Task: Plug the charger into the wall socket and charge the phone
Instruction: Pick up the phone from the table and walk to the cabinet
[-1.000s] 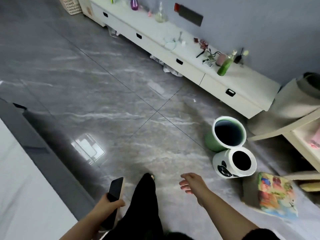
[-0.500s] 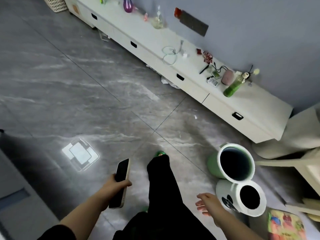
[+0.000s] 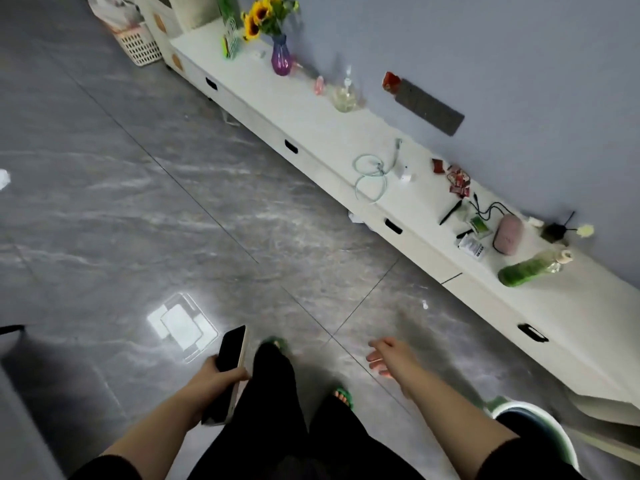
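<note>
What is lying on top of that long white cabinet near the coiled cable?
On the long white cabinet, the coiled cable lies beside a small white charger plug. Further right lie red wrappers. What the drawers hold cannot be seen; they are closed.

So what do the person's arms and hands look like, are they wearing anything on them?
Both forearms are bare. Dark, black-looking sleeves are pushed up near the elbows, showing at the bottom edge of the view. The left hand and right hand wear no gloves, and no rings, watch or bracelets show. The fingers look bare too; the picture is too blurry to judge the nails.
</note>
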A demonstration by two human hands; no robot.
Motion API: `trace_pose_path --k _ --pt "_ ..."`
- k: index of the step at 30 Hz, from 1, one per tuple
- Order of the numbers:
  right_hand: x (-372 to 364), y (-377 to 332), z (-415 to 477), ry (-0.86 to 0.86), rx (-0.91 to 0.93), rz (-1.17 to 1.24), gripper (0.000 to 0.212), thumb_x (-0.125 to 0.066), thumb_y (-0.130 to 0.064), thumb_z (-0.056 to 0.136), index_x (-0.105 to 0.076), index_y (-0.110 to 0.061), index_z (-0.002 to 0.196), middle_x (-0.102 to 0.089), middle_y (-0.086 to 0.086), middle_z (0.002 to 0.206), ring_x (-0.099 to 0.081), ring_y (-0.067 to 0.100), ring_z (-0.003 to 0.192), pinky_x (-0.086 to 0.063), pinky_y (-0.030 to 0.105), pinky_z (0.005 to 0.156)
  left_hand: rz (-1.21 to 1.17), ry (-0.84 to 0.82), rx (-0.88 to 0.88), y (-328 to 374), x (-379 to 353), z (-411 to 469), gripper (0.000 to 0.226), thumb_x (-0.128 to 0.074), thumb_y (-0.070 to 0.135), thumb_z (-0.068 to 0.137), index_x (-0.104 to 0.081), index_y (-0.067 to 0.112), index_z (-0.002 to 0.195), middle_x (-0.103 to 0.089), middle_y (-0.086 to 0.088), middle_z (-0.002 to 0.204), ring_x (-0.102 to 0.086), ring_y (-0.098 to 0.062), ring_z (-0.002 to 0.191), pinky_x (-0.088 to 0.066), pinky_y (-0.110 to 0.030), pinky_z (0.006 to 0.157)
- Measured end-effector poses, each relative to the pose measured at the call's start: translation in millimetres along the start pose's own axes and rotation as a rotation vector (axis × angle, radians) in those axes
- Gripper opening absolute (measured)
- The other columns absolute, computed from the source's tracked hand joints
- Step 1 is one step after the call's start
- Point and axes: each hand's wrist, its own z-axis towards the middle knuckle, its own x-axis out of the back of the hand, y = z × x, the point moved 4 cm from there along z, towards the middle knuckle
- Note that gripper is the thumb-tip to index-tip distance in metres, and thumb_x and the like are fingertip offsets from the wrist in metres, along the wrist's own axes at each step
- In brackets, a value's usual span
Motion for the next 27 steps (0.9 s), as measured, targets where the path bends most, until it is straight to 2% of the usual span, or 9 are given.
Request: trace_pose_path --k 3,5,7,10,14,21,27 --pt "-15 -72 29 0.014 0.028 0.027 0.012 -0.053 -0.019 0.094 -0.063 -0.015 0.087 -0.068 0.006 0.073 -0.06 0.019 0.058 -0.043 0.025 0.056 -0.001 -0.041 0.0 51 26 43 0.044 -0.077 0.014 0.063 -0.05 0.01 0.098 -0.061 -0.012 0.086 -0.062 -0.024 0.074 -0.049 -0.032 0.058" --pt "-23 -109 45 0.017 0.035 0.04 0.013 -0.052 -0.02 0.095 -0.064 -0.015 0.092 -0.069 0.006 0.077 -0.063 0.018 0.062 -0.046 0.027 0.059 0.018 -0.062 -0.003 90 43 74 0.041 -0.075 0.015 0.059 -0.051 0.012 0.092 -0.061 -0.014 0.087 -0.063 -0.028 0.077 -0.054 -0.038 0.067" --pt "-29 -136 58 0.033 0.02 0.064 0.015 -0.051 -0.02 0.096 -0.064 -0.012 0.097 -0.069 0.007 0.079 -0.063 0.018 0.064 -0.047 0.028 0.062 0.081 -0.07 -0.01 131 59 102 0.049 -0.072 0.021 0.052 -0.051 0.013 0.095 -0.061 -0.012 0.088 -0.062 -0.025 0.077 -0.049 -0.033 0.063" --pt "-33 -164 71 0.077 -0.021 0.116 0.018 -0.051 -0.017 0.096 -0.063 -0.005 0.101 -0.067 0.01 0.077 -0.059 0.02 0.061 -0.042 0.026 0.059 0.176 -0.067 -0.046 192 75 140 0.064 -0.07 0.024 0.05 -0.052 0.003 0.108 -0.06 -0.011 0.083 -0.058 -0.022 0.071 -0.042 -0.028 0.056" --pt "-24 -187 87 0.113 -0.094 0.16 0.021 -0.048 -0.016 0.098 -0.063 -0.001 0.099 -0.065 0.014 0.079 -0.057 0.021 0.063 -0.04 0.029 0.061 0.273 -0.09 -0.06 266 77 181 0.067 -0.071 0.027 0.05 -0.053 -0.001 0.108 -0.056 -0.011 0.077 -0.054 -0.023 0.066 -0.041 -0.028 0.056" --pt "26 -206 130 0.112 -0.234 0.291 0.021 -0.044 -0.014 0.1 -0.059 -0.001 0.106 -0.062 0.011 0.078 -0.054 0.019 0.059 -0.037 0.026 0.054 0.389 -0.219 -0.082 377 14 242 0.067 -0.075 0.023 0.058 -0.049 -0.001 0.115 -0.054 -0.012 0.083 -0.054 -0.024 0.07 -0.043 -0.031 0.059" --pt "88 -256 195 0.108 -0.25 0.306 0.021 -0.046 -0.015 0.099 -0.061 -0.001 0.097 -0.062 0.01 0.072 -0.054 0.018 0.057 -0.04 0.024 0.054 0.451 -0.261 -0.067 465 -63 281 0.058 -0.075 0.021 0.056 -0.051 0.002 0.105 -0.054 -0.013 0.083 -0.054 -0.025 0.07 -0.044 -0.03 0.06"
